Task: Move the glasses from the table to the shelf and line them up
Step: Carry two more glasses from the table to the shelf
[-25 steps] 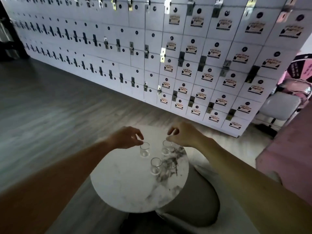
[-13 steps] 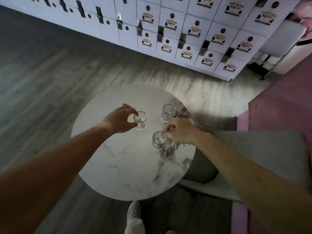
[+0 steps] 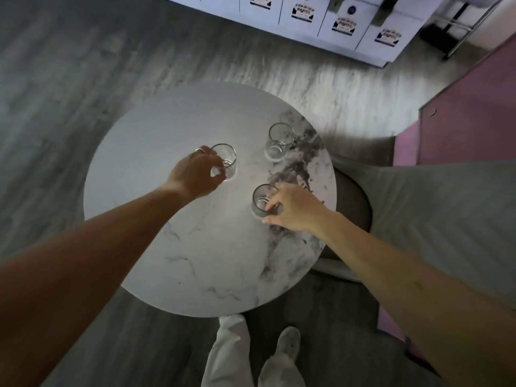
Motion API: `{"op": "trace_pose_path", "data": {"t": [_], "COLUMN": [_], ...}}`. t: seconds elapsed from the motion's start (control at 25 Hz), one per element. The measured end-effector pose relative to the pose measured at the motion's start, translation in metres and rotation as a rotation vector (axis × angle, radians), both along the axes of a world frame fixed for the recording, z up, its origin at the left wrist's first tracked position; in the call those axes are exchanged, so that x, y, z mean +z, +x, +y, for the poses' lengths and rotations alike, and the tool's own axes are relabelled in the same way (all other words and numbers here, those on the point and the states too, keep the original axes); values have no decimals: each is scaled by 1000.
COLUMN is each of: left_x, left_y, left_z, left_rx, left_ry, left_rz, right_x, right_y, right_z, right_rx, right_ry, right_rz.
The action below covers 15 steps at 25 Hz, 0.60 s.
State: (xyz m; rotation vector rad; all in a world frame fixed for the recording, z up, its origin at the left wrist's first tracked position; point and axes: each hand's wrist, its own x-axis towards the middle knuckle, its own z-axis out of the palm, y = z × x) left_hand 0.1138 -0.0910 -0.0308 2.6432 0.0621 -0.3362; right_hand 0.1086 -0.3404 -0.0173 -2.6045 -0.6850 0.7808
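Note:
Three clear glasses stand on a round white marble table (image 3: 173, 261). My left hand (image 3: 195, 174) wraps its thumb and fingers around the left glass (image 3: 226, 160), which rests on the tabletop. My right hand (image 3: 293, 208) grips the near glass (image 3: 261, 201) from its right side, fingers on the rim and wall. The far glass (image 3: 279, 141) stands alone at the back right of the table, untouched. No shelf shows in this view.
A white locker wall (image 3: 349, 23) runs along the top edge. A grey cushioned seat (image 3: 432, 208) sits right of the table, with a pink cabinet (image 3: 469, 113) behind it. My legs and shoes (image 3: 287, 347) stand at the table's near edge on grey wood floor.
The camera has tilted down over the table. My left hand has closed around the left glass, and my right hand moved from the far glass to grip the near one.

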Motion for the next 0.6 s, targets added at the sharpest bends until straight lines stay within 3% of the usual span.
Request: {"op": "trace_pose_path", "data": {"t": [0.32, 0.6], "left_x": [30, 148], "left_y": [1, 25], "left_z": [0, 3], "left_rx": [-23, -120], "left_ry": [42, 97], "left_rz": [-43, -244], "right_x": [38, 149], "right_y": [5, 32], "right_z": [4, -3], "right_rx": [-18, -157], "right_ry": [79, 167], "right_rz": [-78, -257]}}
